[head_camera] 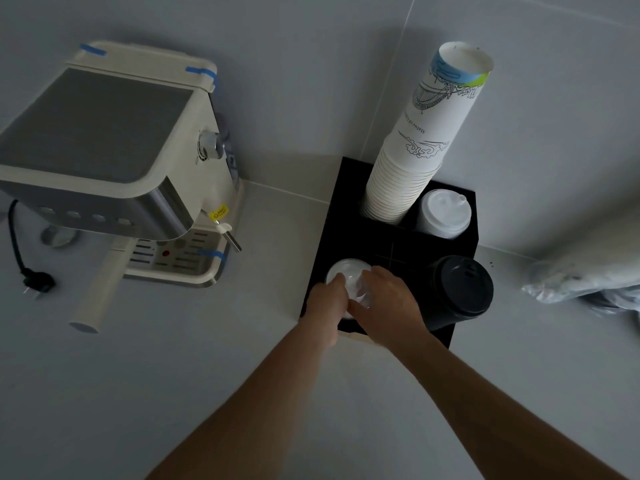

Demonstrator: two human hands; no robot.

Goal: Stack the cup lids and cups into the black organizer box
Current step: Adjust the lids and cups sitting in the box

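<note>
The black organizer box [346, 209] stands on the counter against the wall. Its back left slot holds a tall stack of white paper cups [412, 161], upside down and leaning right. A stack of white lids [445, 214] fills the back right slot, and a stack of black lids [459, 292] the front right. In the front left slot sits a stack of clear lids [346, 271]. My left hand [327, 301] and my right hand [388, 299] both grip these clear lids from the near side, covering their front half.
A cream espresso machine [114, 174] with blue tape strips stands to the left, its portafilter handle [100, 289] pointing forward and a black power plug [34, 280] lying beside it. Crumpled clear plastic bags [585, 275] lie to the right of the box.
</note>
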